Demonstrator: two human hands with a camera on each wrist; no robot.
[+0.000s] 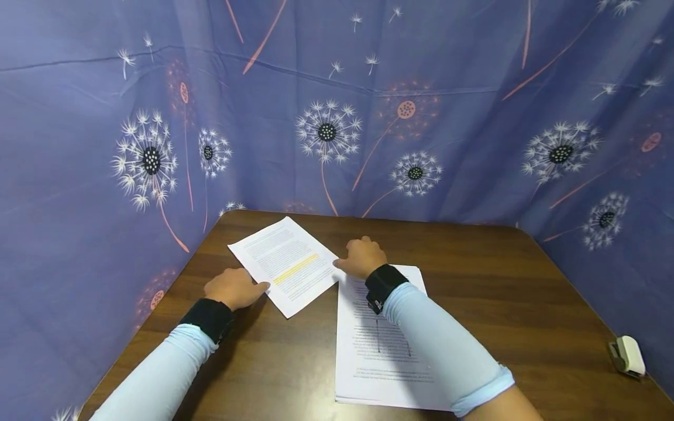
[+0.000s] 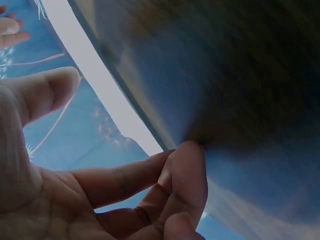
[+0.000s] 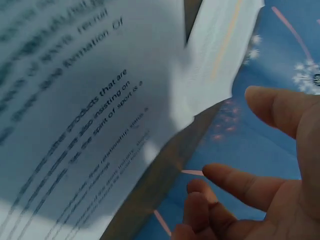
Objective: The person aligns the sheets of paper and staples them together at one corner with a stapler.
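A printed sheet [image 1: 263, 245] with a yellow-highlighted passage lies at an angle toward the far left of the table. My left hand [image 1: 235, 288] rests at its left edge, thumb extended to the margin, fingertips low by the tabletop. In the left wrist view the sheet [image 2: 95, 75] shows almost edge-on between thumb and fingers. My right hand [image 1: 362, 257] is over the far end of a stack of printed pages [image 1: 363, 362], its thumb near the highlighted sheet's right corner. Spread thumb and fingers hold nothing in the right wrist view. My right forearm covers part of the stack.
The brown wooden table [image 1: 489, 292] has its far edge against a blue dandelion-print curtain [image 1: 463, 52]. A small white device [image 1: 628, 355], like a hole punch or stapler, sits near the right edge. Both wrists wear black straps over light-blue sleeves [image 1: 158, 374].
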